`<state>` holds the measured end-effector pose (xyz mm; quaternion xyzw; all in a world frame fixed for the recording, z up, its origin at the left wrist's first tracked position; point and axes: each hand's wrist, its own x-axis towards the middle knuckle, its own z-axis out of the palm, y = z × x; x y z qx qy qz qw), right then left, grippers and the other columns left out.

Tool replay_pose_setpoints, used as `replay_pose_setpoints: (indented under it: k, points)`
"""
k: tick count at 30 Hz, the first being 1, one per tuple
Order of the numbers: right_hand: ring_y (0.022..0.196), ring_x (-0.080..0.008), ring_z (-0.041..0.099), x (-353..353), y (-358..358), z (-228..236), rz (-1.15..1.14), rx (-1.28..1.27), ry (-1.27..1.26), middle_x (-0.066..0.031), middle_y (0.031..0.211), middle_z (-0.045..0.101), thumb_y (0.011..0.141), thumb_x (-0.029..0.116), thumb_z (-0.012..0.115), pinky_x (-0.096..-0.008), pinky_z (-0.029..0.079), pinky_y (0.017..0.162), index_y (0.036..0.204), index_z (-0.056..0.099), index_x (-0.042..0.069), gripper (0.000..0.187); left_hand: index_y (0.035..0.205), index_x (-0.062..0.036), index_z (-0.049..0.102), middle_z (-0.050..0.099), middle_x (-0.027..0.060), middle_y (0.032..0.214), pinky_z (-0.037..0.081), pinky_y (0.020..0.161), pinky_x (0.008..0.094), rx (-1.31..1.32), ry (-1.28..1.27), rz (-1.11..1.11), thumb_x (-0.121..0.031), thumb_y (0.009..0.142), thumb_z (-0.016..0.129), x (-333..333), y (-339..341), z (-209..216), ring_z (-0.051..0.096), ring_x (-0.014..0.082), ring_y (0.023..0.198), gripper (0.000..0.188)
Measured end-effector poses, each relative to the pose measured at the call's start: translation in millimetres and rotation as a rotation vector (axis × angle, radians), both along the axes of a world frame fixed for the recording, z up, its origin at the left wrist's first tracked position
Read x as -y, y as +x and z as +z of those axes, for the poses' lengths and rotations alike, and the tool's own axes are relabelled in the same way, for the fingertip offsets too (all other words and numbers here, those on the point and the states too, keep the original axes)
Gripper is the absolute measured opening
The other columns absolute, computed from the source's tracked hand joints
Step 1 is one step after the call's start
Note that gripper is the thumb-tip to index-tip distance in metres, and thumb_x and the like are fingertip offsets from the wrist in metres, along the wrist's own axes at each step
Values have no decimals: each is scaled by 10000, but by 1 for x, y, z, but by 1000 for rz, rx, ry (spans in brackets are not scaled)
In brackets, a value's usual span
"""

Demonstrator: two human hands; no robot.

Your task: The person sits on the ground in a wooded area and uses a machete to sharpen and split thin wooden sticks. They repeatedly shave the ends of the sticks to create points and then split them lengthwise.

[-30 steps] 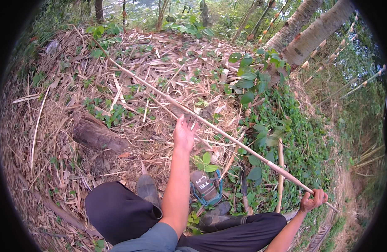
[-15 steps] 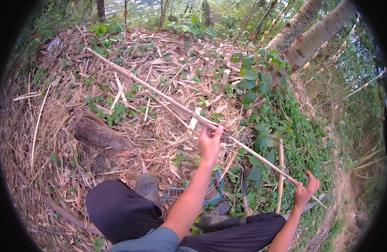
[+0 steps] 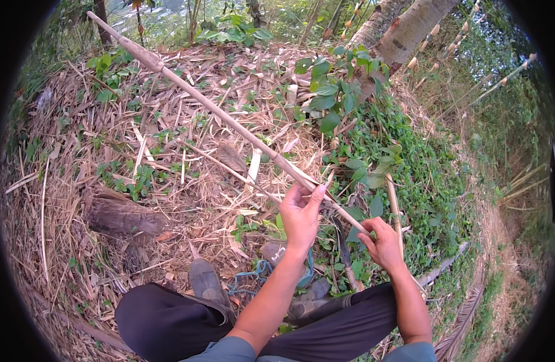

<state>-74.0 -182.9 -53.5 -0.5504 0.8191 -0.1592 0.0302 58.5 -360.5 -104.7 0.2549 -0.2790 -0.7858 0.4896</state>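
Observation:
A long, thin bamboo pole (image 3: 220, 111) slants from the upper left down to my hands. Dry brown sheath clings to it near its far end. My left hand (image 3: 301, 217) pinches the pole between thumb and fingers, with a thin side branch (image 3: 229, 172) running off to the upper left beside it. Further down the pole, my right hand (image 3: 381, 242) is closed round it, close to the left one. Below and between the hands, a dark blade with a wooden handle (image 3: 350, 274) lies on the ground near my boots.
Dry bamboo leaves cover the slope, with a short log (image 3: 123, 214) at the left. Blue cord (image 3: 253, 271) lies by my boot (image 3: 208, 280). A cut pale stick (image 3: 395, 208) stands among green vines at the right. Behind them rises a leaning tree trunk (image 3: 404, 33).
My right hand has moved left along the pole, closer to my left hand, and closed round it. The pole's far end has swung up and left in the view.

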Motion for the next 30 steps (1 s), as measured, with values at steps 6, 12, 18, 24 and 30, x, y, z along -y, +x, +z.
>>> replay_pose_setpoints:
  k: [6, 12, 18, 24, 30]
  points:
    - [671, -317, 606, 1, 1, 0, -87, 97, -139, -139, 841, 631, 951, 169, 658, -372, 492, 624, 1051, 669, -3, 199, 1272, 15, 628, 691, 25, 980, 533, 790, 238, -68, -71, -112, -145, 937, 728, 11, 1, -17, 629, 79, 874, 385]
    - [621, -269, 586, -3, 4, 19, -88, 35, -112, -116, 749, 615, 995, 245, 606, -364, 465, 590, 1019, 681, 10, 247, 1173, 48, 633, 686, 51, 996, 533, 830, 272, -98, -165, -252, -91, 978, 653, 24, 9, -35, 637, 104, 899, 240]
    - [566, -274, 556, -3, 2, 31, -102, 140, 93, -124, 665, 580, 1026, 353, 540, -375, 423, 545, 927, 670, 29, 363, 1137, 20, 571, 647, 71, 942, 566, 718, 287, -18, -247, -98, 4, 946, 569, 24, 6, -48, 654, 135, 797, 191]
    - [526, -209, 439, -21, -17, 26, -192, 458, 45, -72, 574, 461, 1055, 432, 454, -362, 379, 536, 804, 583, 35, 487, 949, 12, 616, 590, 17, 734, 448, 568, 251, 484, -312, 193, 30, 898, 481, 63, 34, -56, 547, 82, 647, 146]
    - [530, -239, 463, -19, -13, 32, -129, 329, 250, -89, 547, 452, 1060, 497, 384, -400, 384, 551, 722, 557, 29, 603, 826, 15, 616, 556, 27, 644, 388, 528, 289, 791, -405, 377, 40, 871, 492, 95, 71, -82, 471, 87, 571, 134]
